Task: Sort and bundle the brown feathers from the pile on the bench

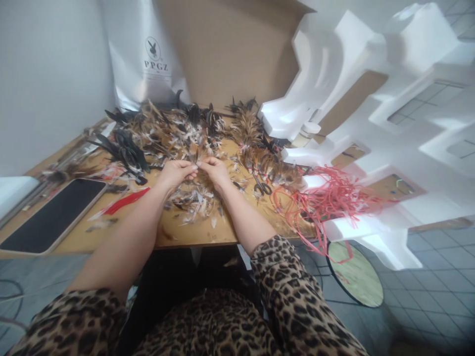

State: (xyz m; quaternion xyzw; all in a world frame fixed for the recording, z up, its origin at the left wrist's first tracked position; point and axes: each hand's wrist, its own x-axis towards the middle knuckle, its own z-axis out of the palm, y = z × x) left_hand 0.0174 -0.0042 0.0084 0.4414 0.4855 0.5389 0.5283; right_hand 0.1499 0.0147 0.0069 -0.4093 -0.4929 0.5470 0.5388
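Note:
Over the middle of the wooden table (174, 230), my left hand (177, 173) and my right hand (213, 170) meet, fingertips nearly touching. Both are pinched on a small brown feather bunch (196, 150) that rises between them. Behind them spreads a wide pile of brown and black feathers (159, 131). Loose pale feather bits (196, 200) lie just below my hands. Black scissors (261, 187) rest to the right of my right hand, beside a row of brown feather bunches (270, 167). Long black feathers (124, 151) lie to the left.
A phone (54, 215) and a red strip bundle (126, 200) lie at left. Tangled red ribbons (334, 195) hang over the right edge beside white foam pieces (334, 113). A cardboard sheet (237, 54) and a silver bag (148, 84) stand behind. A round stool (356, 274) is below right.

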